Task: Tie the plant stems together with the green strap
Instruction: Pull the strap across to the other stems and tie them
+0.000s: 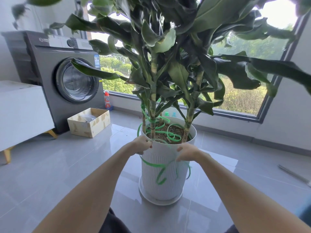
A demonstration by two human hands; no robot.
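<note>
Green strap (156,165) lies in loose coils on the soil inside the white pot (161,185), winds round one stem above the pot's left rim, and trails down the pot's front. Left hand (143,146), at the left rim, curls on the strap. Right hand (187,153), at the pot's front right, pinches it. Recommended: take up slack and lift the strap above the rim before encircling all stems (153,101).

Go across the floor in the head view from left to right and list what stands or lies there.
White cabinet → cardboard box → white plant pot → metal rod at the far right.
</note>
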